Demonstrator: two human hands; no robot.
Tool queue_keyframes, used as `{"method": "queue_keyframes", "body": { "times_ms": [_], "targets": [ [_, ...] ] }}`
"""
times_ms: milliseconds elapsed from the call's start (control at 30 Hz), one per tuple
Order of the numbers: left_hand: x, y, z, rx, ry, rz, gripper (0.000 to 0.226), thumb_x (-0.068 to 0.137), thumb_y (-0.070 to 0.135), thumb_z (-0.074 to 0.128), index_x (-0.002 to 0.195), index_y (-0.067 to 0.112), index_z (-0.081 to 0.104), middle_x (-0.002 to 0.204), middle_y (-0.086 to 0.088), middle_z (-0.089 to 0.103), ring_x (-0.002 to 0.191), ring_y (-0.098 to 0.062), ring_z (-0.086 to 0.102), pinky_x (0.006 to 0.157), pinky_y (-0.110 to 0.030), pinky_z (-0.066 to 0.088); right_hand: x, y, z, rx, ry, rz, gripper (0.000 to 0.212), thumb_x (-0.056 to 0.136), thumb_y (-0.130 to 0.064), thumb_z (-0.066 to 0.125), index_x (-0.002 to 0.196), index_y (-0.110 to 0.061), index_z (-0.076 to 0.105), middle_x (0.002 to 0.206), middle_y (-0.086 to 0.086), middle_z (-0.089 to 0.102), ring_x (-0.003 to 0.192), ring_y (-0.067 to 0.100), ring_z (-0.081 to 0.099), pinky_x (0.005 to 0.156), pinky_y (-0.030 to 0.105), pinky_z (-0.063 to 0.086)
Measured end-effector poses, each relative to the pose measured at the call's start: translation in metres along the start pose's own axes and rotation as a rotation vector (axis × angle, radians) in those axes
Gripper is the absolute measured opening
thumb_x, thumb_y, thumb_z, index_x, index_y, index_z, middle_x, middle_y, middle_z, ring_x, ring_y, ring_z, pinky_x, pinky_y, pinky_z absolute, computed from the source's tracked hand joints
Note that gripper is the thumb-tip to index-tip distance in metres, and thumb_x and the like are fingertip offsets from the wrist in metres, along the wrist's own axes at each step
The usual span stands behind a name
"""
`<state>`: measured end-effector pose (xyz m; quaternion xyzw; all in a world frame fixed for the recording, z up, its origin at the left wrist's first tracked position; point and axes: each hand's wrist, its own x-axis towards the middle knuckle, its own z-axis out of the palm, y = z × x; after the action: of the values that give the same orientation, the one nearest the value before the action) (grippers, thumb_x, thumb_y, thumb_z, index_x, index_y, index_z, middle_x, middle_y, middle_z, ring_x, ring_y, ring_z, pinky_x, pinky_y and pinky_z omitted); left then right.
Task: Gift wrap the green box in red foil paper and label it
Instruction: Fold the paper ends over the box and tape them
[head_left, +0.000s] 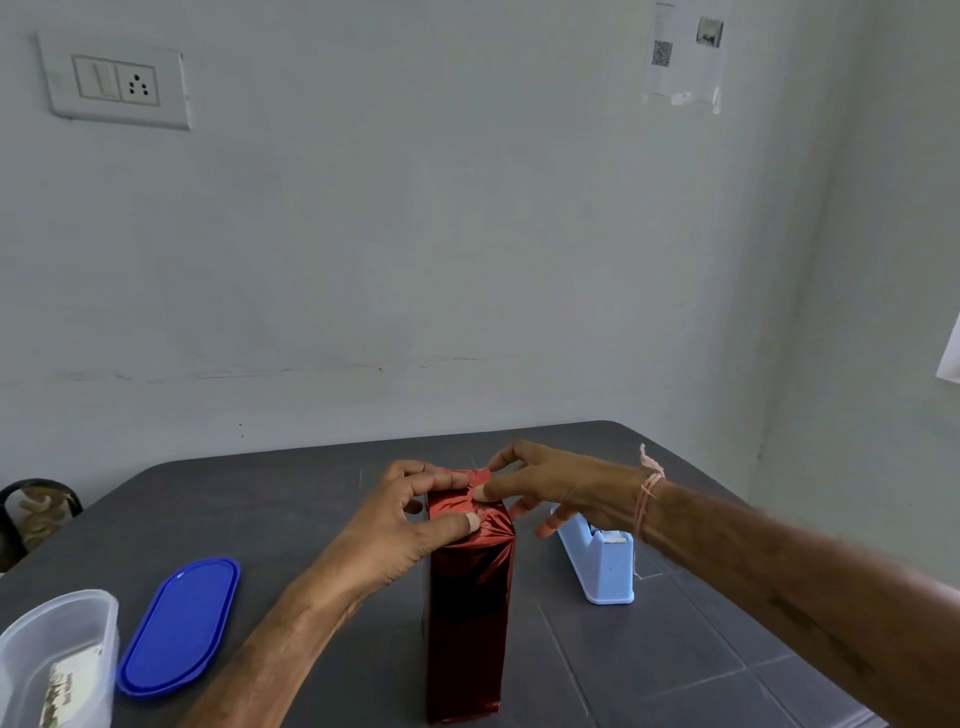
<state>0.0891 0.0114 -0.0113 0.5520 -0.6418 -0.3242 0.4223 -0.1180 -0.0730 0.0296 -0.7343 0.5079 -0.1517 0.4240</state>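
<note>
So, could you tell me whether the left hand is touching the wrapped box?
Touching. The head view shows the left hand pressing its thumb on the gathered red foil at the top of the wrapped box.

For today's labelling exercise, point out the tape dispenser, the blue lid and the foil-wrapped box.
tape dispenser (605, 571): head view, side wall.
blue lid (179, 623): head view, top centre.
foil-wrapped box (465, 623): head view, front face.

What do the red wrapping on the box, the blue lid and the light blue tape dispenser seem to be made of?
The red wrapping looks like thin metallic foil: glossy, mirror-like, with fine sharp creases near the top. The blue lid is probably moulded plastic, smooth with a soft sheen and a raised rim. The tape dispenser is likely matte plastic, evenly coloured.
</note>
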Motion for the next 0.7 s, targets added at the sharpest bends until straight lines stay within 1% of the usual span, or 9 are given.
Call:
{"method": "queue_keyframes", "body": {
  "times_ms": [67,133,200,300,367,433,533,700],
  "targets": [
    [-0.001,0.001,-0.001,0.000,-0.001,-0.001,0.042,0.079,0.041,0.083,0.118,0.045,0.069,0.129,0.018,0.045,0.119,-0.008,0.048,0.102,-0.030,0.042,-0.005,0.002,-0.002,0.017,-0.031,-0.001,0.068,0.078,-0.049,0.083,0.135,-0.034,0.051,0.119,-0.005,0.067,0.108,0.013,0.068,0.093,0.048,0.059],
    [-0.002,0.001,-0.001,-0.002,-0.003,-0.003,0.042,0.080,0.040,0.083,0.119,0.044,0.069,0.129,0.018,0.045,0.119,-0.008,0.048,0.099,-0.027,0.041,-0.011,0.003,-0.003,0.028,-0.055,-0.007,0.069,0.078,-0.044,0.083,0.138,-0.034,0.049,0.118,-0.004,0.067,0.110,0.013,0.066,0.094,0.049,0.059],
    [-0.003,0.002,-0.001,-0.010,0.000,-0.003,0.041,0.080,0.038,0.082,0.119,0.043,0.068,0.129,0.018,0.045,0.119,-0.008,0.048,0.100,-0.028,0.041,-0.015,0.004,-0.005,0.034,-0.080,-0.021,0.074,0.077,-0.042,0.085,0.140,-0.034,0.047,0.118,-0.003,0.067,0.112,0.014,0.064,0.097,0.049,0.057],
    [-0.004,0.003,0.001,-0.019,-0.003,-0.001,0.041,0.080,0.038,0.082,0.119,0.042,0.068,0.129,0.017,0.045,0.119,-0.007,0.048,0.101,-0.028,0.041,-0.017,0.005,-0.009,0.047,-0.115,-0.041,0.091,0.064,-0.048,0.086,0.143,-0.035,0.043,0.126,-0.001,0.066,0.117,0.014,0.064,0.097,0.047,0.057],
    [-0.004,0.003,0.001,-0.018,0.000,-0.002,0.041,0.081,0.036,0.082,0.119,0.042,0.068,0.129,0.016,0.045,0.119,-0.008,0.048,0.100,-0.028,0.040,-0.013,0.004,-0.009,0.086,-0.106,-0.045,0.096,0.062,-0.053,0.087,0.144,-0.035,0.042,0.130,-0.001,0.063,0.118,0.015,0.064,0.094,0.044,0.058],
    [-0.004,0.003,0.000,-0.020,0.004,-0.005,0.041,0.081,0.035,0.082,0.120,0.041,0.068,0.129,0.016,0.045,0.120,-0.008,0.048,0.101,-0.029,0.039,-0.008,0.003,-0.003,0.113,-0.073,-0.029,0.089,0.071,-0.057,0.086,0.144,-0.034,0.042,0.132,0.000,0.061,0.119,0.016,0.063,0.095,0.045,0.056],
    [-0.004,0.003,0.000,-0.021,0.008,0.001,0.042,0.081,0.038,0.082,0.120,0.042,0.068,0.129,0.016,0.045,0.120,-0.007,0.048,0.105,-0.032,0.041,0.000,0.005,0.007,0.133,-0.011,0.012,0.072,0.080,-0.054,0.079,0.139,-0.030,0.047,0.131,-0.002,0.061,0.115,0.016,0.062,0.100,0.050,0.053],
    [-0.004,0.003,0.001,-0.013,0.005,-0.005,0.042,0.081,0.038,0.081,0.121,0.042,0.067,0.128,0.019,0.044,0.120,-0.005,0.046,0.104,-0.030,0.040,0.001,0.008,0.016,0.218,0.082,0.000,0.056,0.083,-0.044,0.078,0.131,-0.031,0.054,0.119,-0.006,0.066,0.107,0.014,0.065,0.096,0.046,0.056]
  ]
}}
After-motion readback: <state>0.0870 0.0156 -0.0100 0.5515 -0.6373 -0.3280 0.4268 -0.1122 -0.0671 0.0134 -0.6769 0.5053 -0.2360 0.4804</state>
